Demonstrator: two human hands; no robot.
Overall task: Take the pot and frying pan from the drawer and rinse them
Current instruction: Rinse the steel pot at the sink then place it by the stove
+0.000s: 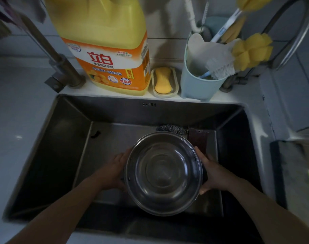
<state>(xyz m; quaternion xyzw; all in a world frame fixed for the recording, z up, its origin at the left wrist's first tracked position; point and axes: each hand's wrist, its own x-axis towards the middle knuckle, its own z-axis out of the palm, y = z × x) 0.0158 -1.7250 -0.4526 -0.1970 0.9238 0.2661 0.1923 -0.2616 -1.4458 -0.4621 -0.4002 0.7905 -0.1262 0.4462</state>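
A round stainless steel pot (163, 173) is held upright over the dark steel sink (50, 147), its shiny inside facing me. My left hand (113, 170) grips its left side and my right hand (211, 173) grips its right side. The pot's handles are hidden under my hands. No frying pan is in view.
A steel wool pad (173, 129) and a dark red cloth (198, 140) lie at the sink's back. On the ledge behind stand a big yellow detergent bottle (106, 50), a soap dish (164, 82) and a blue holder with brushes (201, 80). Faucets rise at left (62, 67) and right (291, 41).
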